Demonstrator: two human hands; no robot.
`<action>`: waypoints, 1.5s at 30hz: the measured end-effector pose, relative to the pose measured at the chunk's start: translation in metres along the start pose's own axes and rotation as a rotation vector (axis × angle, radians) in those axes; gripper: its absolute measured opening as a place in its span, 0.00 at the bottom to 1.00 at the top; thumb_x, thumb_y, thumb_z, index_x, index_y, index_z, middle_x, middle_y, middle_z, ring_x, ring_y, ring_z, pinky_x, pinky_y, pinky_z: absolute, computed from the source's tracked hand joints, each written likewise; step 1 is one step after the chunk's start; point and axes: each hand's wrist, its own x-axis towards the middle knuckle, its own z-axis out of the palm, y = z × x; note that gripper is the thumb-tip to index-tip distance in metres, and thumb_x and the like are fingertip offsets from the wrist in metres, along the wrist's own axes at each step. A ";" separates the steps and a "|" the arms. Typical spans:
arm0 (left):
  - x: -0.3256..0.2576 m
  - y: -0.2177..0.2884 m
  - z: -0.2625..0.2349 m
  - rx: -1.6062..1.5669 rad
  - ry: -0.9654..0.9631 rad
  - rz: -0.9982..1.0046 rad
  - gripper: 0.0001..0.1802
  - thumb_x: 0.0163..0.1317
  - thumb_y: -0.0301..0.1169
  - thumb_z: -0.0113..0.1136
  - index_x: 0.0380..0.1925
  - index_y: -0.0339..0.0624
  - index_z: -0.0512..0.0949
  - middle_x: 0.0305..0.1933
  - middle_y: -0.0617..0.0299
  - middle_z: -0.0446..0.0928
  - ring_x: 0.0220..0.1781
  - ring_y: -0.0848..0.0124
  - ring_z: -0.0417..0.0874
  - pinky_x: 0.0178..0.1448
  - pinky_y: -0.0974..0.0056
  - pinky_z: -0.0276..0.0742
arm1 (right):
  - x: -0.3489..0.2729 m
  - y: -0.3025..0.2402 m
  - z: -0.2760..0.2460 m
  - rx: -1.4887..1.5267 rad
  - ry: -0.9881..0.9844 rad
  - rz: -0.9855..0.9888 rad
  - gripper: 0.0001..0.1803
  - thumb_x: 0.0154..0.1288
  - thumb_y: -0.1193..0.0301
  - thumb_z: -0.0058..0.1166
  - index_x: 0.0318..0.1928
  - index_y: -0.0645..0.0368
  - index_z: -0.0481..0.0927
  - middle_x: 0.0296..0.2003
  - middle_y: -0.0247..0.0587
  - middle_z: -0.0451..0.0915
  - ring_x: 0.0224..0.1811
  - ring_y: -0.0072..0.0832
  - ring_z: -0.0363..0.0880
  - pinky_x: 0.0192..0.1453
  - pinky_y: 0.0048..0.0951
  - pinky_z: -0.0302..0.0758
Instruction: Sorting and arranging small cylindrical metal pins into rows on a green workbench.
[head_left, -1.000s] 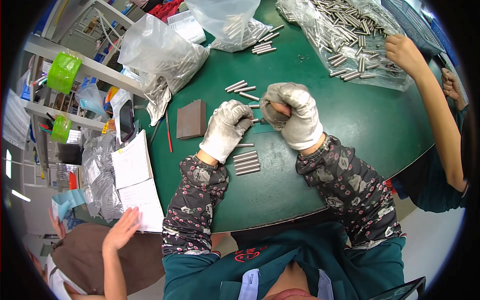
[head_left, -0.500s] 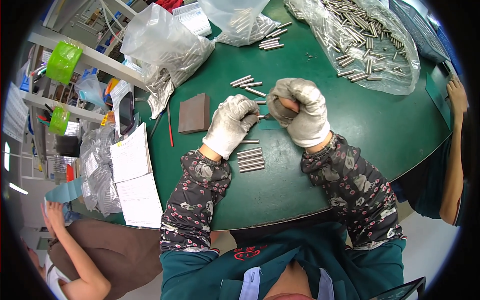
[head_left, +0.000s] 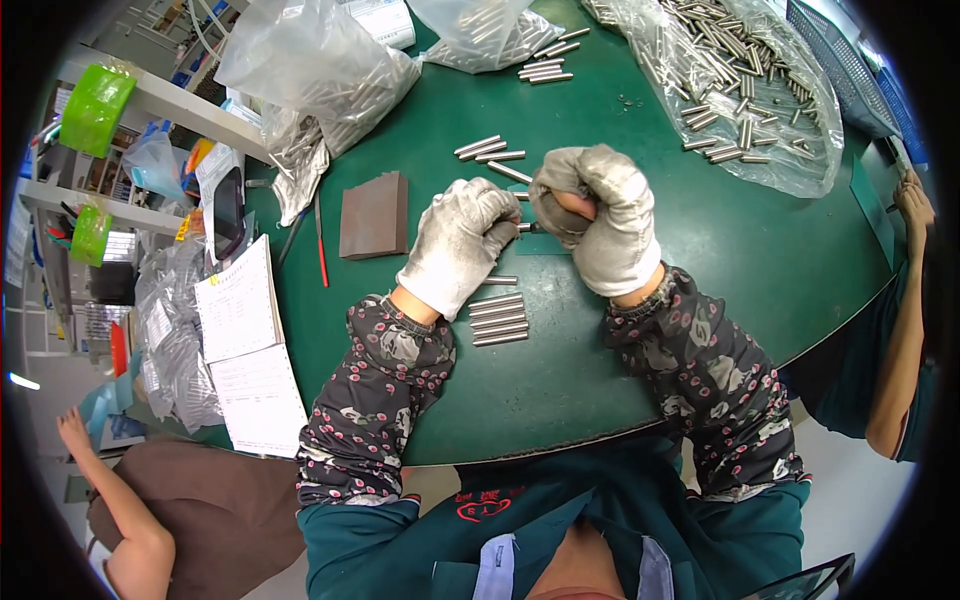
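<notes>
My left hand (head_left: 460, 240), in a whitish work glove, pinches a short metal pin (head_left: 526, 228) whose end sticks out toward the right. Close beside it, my right hand (head_left: 602, 215) is curled shut in a matching glove with a bare fingertip showing. Whatever the right fingers hold is hidden by the glove. Below the left hand lies a row of several metal pins (head_left: 499, 322), with a single pin (head_left: 501, 280) just above them. Loose pins (head_left: 490, 150) lie beyond my hands. To the left of my left hand rests a brown rectangular block (head_left: 373, 217).
Plastic bags of pins (head_left: 330, 85) stand at the far left, and an opened bag of pins (head_left: 740, 90) spreads at the far right. A notebook (head_left: 255, 350), a red pen (head_left: 321, 245) and a phone (head_left: 229, 215) lie left. Co-workers' arms (head_left: 905, 320) show at both sides.
My view has shifted slightly, so the left-side things appear further left. Both hands stay together around the same spot, with the pin still in my left fingers.
</notes>
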 end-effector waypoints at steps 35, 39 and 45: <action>-0.005 -0.004 -0.005 0.037 -0.008 0.046 0.09 0.43 0.24 0.61 0.27 0.45 0.76 0.30 0.62 0.74 0.36 0.61 0.75 0.41 0.61 0.71 | -0.002 -0.013 0.005 0.025 0.089 -0.051 0.20 0.61 0.61 0.39 0.14 0.54 0.59 0.09 0.28 0.53 0.11 0.18 0.50 0.15 0.21 0.47; -0.006 -0.005 -0.005 0.031 -0.008 0.056 0.09 0.43 0.19 0.60 0.27 0.39 0.74 0.30 0.60 0.74 0.36 0.63 0.75 0.41 0.63 0.71 | -0.002 -0.012 0.008 0.010 0.095 -0.053 0.19 0.61 0.61 0.39 0.15 0.54 0.59 0.09 0.28 0.53 0.11 0.18 0.50 0.15 0.21 0.47; -0.006 -0.005 -0.004 0.028 -0.010 0.030 0.08 0.43 0.21 0.61 0.26 0.41 0.75 0.30 0.60 0.74 0.36 0.62 0.75 0.41 0.62 0.71 | -0.001 -0.010 0.008 0.014 0.099 -0.043 0.19 0.60 0.61 0.40 0.15 0.54 0.59 0.09 0.28 0.53 0.10 0.18 0.50 0.14 0.22 0.47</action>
